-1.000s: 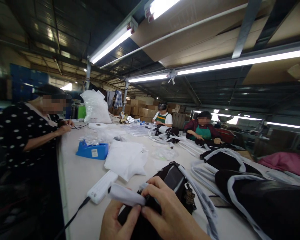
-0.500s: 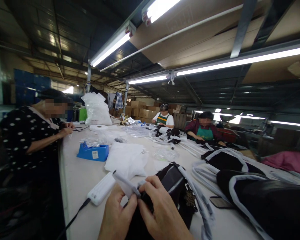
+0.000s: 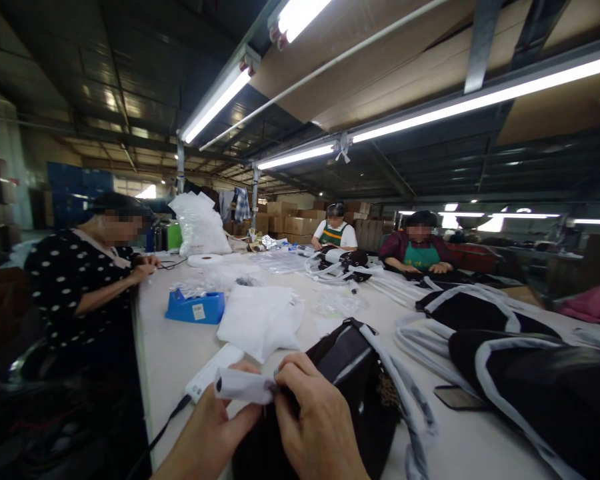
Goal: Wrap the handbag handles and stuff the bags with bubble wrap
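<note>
A black bag point(image 3: 347, 360) with a strap wrapped in pale material point(image 3: 405, 393) lies at the table's near edge. Over its left side, my left hand point(image 3: 220, 427) is closed on a white-wrapped strap end point(image 3: 245, 387), whose dark tip points left. My right hand point(image 3: 313, 413) pinches the other end of that wrapped piece, its fingertips close to my left thumb. The exact spot the right fingers grip is partly hidden. A brown patterned piece point(image 3: 391, 389) hangs on the bag's right side.
On the white table point(image 3: 165, 373) are a white power strip point(image 3: 213, 370), a blue tape dispenser point(image 3: 195, 307), white pouches point(image 3: 260, 320), a phone point(image 3: 460, 398) and more black bags point(image 3: 545, 400). A person point(image 3: 85, 287) works at left; two others sit across.
My left hand has moved down and left, and the wrapped strap end has swung from slanting to nearly level. The camera view has shifted slightly, so the table things appear further right.
</note>
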Available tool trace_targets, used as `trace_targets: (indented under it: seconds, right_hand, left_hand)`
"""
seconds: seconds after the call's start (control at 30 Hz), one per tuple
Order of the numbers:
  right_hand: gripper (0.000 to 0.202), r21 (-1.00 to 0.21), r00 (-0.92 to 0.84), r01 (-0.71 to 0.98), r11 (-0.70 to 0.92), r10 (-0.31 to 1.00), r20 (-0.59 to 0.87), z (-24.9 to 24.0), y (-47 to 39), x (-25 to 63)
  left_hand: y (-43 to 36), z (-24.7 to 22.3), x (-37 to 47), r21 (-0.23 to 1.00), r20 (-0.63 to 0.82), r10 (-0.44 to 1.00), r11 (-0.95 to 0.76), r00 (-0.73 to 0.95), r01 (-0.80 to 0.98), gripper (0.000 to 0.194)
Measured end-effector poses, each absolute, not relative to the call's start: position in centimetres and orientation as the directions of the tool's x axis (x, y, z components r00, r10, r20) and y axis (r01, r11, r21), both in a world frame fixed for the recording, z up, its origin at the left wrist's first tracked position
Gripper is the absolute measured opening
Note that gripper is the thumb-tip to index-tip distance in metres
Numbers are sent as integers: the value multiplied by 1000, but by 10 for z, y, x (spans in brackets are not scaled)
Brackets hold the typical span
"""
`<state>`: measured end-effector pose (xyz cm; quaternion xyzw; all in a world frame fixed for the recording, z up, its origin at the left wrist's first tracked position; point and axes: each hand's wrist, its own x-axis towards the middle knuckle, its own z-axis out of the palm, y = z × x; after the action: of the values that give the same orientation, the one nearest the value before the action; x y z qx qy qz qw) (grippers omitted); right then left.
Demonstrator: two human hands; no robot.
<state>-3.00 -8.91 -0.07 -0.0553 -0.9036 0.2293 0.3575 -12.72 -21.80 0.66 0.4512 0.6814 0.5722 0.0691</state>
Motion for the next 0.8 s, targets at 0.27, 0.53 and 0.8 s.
trace_targets:
  seconds: [0.27, 0.53, 0.8]
  right_hand:
    - [20, -469, -756, -49, 882, 275, 595, 2, -91, -32]
    - [11, -453, -779, -89, 887, 221, 586, 3, -88, -24]
    - [14, -582, -787, -189, 791, 233, 571, 3, -82, -23]
  left_hand:
    - [-194, -13, -137, 919, 353, 651, -104, -672, 381, 27]
    - [-191, -6, -121, 975, 216, 696, -192, -684, 112, 34]
    - [-203, -5, -126, 981, 193, 762, -134, -619, 141, 32]
